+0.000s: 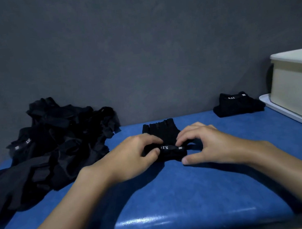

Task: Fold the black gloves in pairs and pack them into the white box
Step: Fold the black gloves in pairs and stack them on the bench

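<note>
1. Hands: left hand (132, 154) and right hand (206, 142) both curled onto the near end of the glove pair (164, 131); fingertips on top of the cuff band, thumbs at its near edge; reads as a pinch grip on both sides, nothing else held.
2. Where: glove pair lies flat mid-counter (174, 196), between the pile of loose gloves (61, 143) at left and the folded pair (237, 104) at far right; white box (297, 88) at the right edge, sitting on a white tray (287, 115); well apart from the hands; inside of box not visible.
3. Pointing: long axis runs near to far; finger end points far, toward the wall; cuff end with the white label faces near, label band running left to right; pair looks roughly square to the counter edge, no clear tilt.
4. Step, my read: starting to fold or roll the cuff end up toward the finger end.
5. Risk: the two stacked gloves could slide on each other if one hand pulls ahead of the other; the fold then comes out skewed or the layers fan apart.
6. Risk: soft fabric, so a loose fold may spring open on release or on the carry to the box.
7. Risk: pile sits just beside the left forearm; a wide sweep could drag a loose glove into the work area.
8. Risk: a bulky or crooked bundle may not stack neatly like the folded pair.
</note>
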Available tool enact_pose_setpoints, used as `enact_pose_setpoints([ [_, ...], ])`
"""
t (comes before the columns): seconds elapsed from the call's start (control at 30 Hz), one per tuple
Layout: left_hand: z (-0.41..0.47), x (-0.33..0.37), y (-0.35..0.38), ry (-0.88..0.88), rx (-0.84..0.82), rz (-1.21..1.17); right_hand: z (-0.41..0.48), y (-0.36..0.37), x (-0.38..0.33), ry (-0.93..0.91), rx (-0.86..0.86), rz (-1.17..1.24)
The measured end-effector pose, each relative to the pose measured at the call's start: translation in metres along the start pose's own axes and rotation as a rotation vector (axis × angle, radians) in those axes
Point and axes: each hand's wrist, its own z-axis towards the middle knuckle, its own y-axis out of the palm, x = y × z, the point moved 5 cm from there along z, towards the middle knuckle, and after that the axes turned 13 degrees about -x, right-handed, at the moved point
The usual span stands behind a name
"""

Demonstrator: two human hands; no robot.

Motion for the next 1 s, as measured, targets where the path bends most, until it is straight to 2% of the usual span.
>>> enact_pose_setpoints([
  [0.13, -0.006, -0.007, 0.007, -0.032, -0.123, 0.035, -0.003, 0.003, -0.001, 0.017, 0.01, -0.083],
  [0.3, -0.007, -0.011, 0.008, -0.024, -0.071, 0.029, -0.002, 0.007, -0.001, -0.022, 0.047, -0.165],
  [0.57, -0.005, -0.009, 0.01, -0.004, -0.022, -0.012, 0.001, 0.011, -0.005, -0.02, 0.148, -0.162],
  [0.7, -0.003, -0.008, 0.009, 0.031, 0.009, -0.104, 0.003, 0.007, 0.0, 0.055, 0.178, 0.047],
  [0.83, -0.001, -0.007, 0.009, 0.083, 0.051, -0.378, 0.004, 0.0, 0.004, 0.056, 0.196, 0.281],
  [0.93, 0.0, -0.011, 0.01, 0.079, 0.076, -0.576, 0.0, -0.003, -0.001, 0.021, 0.146, 0.638],
  [1.0, 0.003, -0.014, 0.011, 0.065, 0.096, -0.626, -0.004, -0.002, -0.006, 0.005, 0.077, 0.69],
])
